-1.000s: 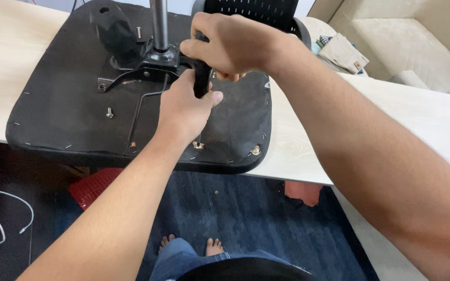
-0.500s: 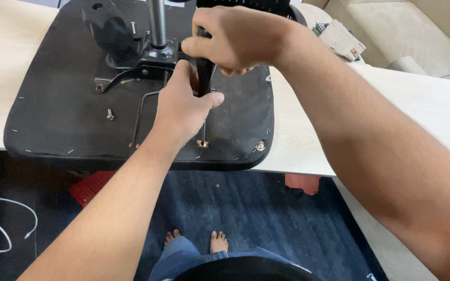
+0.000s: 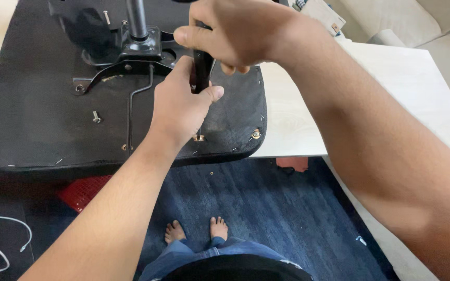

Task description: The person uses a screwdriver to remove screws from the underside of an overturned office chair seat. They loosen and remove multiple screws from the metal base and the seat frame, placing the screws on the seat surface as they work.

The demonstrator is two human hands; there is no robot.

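Observation:
An upside-down black chair seat [image 3: 37,125] lies on a pale wooden table [image 3: 391,99], with its metal bracket and post [image 3: 136,36] pointing up. Both hands grip a black-handled screwdriver [image 3: 202,70] held upright. My right hand [image 3: 235,31] wraps the top of the handle. My left hand [image 3: 180,106] holds it lower down. The screwdriver's tip sits on a brass fitting [image 3: 199,138] near the seat's front edge. Another brass fitting with a screw [image 3: 256,133] sits at the seat's right corner.
A loose bolt [image 3: 96,117] stands on the seat's underside. Below the table are a dark blue rug [image 3: 266,208], a red basket [image 3: 82,192] and a white cable [image 3: 6,239]. My bare feet [image 3: 196,229] stand on the rug. A beige sofa [image 3: 444,31] is at the right.
The view has shifted, so the seat and table sit further left and higher in frame. Both hands stay on the screwdriver, its tip on the same brass fitting.

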